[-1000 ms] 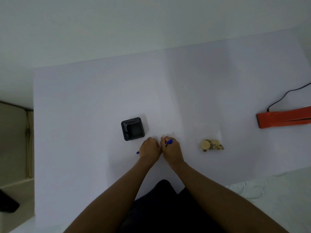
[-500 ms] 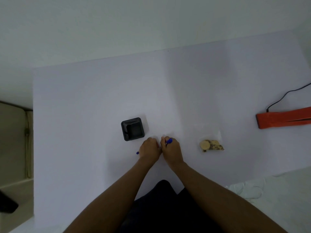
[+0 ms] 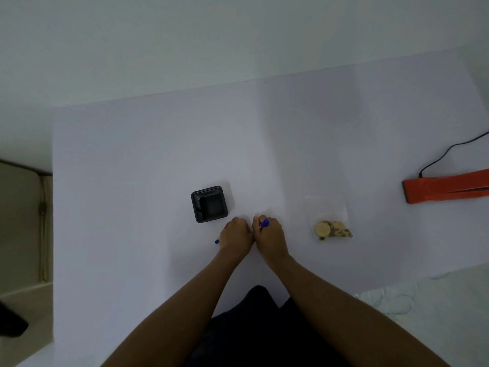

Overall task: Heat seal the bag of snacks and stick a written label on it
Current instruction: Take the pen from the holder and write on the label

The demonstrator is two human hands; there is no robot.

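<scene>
While the person sits at the white desk [image 3: 132, 181], both hands work close together near its front edge. Farthest left of the things on it is a black square holder [image 3: 209, 203], standing just behind the hands, likely the spot where the pen lives. A small blue bit [image 3: 217, 241] pokes out at the left side of the left hand [image 3: 235, 238]. It may be the pen's cap, but it is too small to tell. The left hand has its fingers curled down against the desk, and it seems to be holding that blue bit. It may also be pinning a label flat so it does not slide, but no label shows under the hands.

Touching it, the right hand [image 3: 270, 238] pinches a blue pen [image 3: 264, 223] between curled fingers, with the pen's top sticking up. This looks like the writing step, and the hands stay close so the writing comes out neat.

Further right, well apart from the hands, lies the clear bag of snacks [image 3: 332, 226] with round cookies at its bottom. It waits there so nothing bumps it during the writing. I cannot tell if its top is sealed.

Far right, the orange heat sealer [image 3: 444, 188] lies with its black cord [image 3: 449, 152] running off the edge
</scene>
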